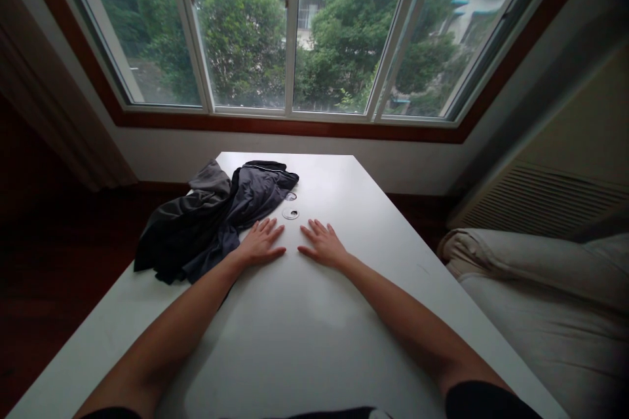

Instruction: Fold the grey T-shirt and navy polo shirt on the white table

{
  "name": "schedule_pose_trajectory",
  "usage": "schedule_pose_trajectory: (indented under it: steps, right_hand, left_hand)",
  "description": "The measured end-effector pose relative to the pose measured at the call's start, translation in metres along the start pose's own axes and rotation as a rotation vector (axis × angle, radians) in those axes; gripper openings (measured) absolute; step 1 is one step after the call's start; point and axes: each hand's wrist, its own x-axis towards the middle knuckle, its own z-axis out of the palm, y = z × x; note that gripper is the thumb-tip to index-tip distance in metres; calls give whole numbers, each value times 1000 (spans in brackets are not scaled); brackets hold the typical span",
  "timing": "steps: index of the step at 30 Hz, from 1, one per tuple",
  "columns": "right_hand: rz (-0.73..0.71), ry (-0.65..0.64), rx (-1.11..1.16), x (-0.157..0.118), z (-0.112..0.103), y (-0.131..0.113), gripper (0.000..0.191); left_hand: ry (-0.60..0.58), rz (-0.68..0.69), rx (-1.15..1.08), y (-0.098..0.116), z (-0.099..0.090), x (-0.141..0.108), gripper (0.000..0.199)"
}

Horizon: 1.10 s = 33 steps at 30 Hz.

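My left hand (262, 242) lies flat on the white table (304, 327), its fingers spread and holding nothing. Close beside it, on the left, is a crumpled heap of dark clothing (211, 222), black, grey and dark blue-grey, partly hanging over the table's left edge. My left forearm passes in front of part of the heap. My right hand (322, 242) also rests palm down with fingers apart, a short gap from the left. Just beyond both hands is a round cable-hole cover (289, 214) in the tabletop, with a second ring-shaped piece (291, 196) behind it.
A wide window (289, 116) with a brown wooden frame is past the table's far end. A beige sofa (550, 314) stands along the right side, near a slatted vent panel (550, 200). At the left hangs a curtain (63, 98) above dark wooden floor (54, 275).
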Motion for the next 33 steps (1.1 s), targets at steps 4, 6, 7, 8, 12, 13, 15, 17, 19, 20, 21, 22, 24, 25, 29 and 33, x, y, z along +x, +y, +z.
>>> schedule_pose_trajectory:
  steps: [4,6,7,8,12,13,15,17,19,20,21,22,24,25,29,33]
  right_hand:
    - [-6,7,-3,0,0,-1,84]
    - [-6,8,-1,-1,0,-1,84]
    - [-5,7,0,-1,0,-1,84]
    - [-4,5,1,-1,0,-1,84]
    - [-4,8,3,-1,1,0,84]
    - [-4,9,3,-1,1,0,85]
    - [-3,10,3,0,2,1,85]
    - [-4,5,2,0,2,1,85]
    - [-7,0,-2,-1,1,1,85]
    - [-7,-3,-6,-1,1,1,85]
    - [-7,-5,-9,-1,1,0,85]
    - [-6,-6,-12,-1,0,0,85]
    - [-7,-5,-15,-1,0,0,85]
    - [-7,-2,-14,-2,0,0,85]
    - [-8,-1,-5,-1,0,1,85]
    - [-3,-1,-5,-1,1,1,85]
  left_hand:
    - [7,3,1,0,1,-1,85]
    - [11,4,2,0,1,-1,85]
    - [12,4,2,0,1,-1,85]
    - [12,3,1,0,1,-1,85]
    - [8,-14,6,1,2,-2,85]
    - [11,-25,8,1,2,-2,85]
    - [16,-42,11,1,2,-2,85]
    - [12,-51,11,2,2,-2,85]
    - [1,-47,12,2,2,-2,84]
    - [-4,-45,13,1,2,-3,84]
    - [-8,-42,14,1,2,-3,85]
    - [-8,-39,15,1,1,-3,85]
    - [-6,-31,17,2,1,-3,85]
    - [-4,-24,17,2,1,-4,85]
    - [-2,5,10,3,-1,-5,85]
    - [-4,4,8,4,-1,-5,84]
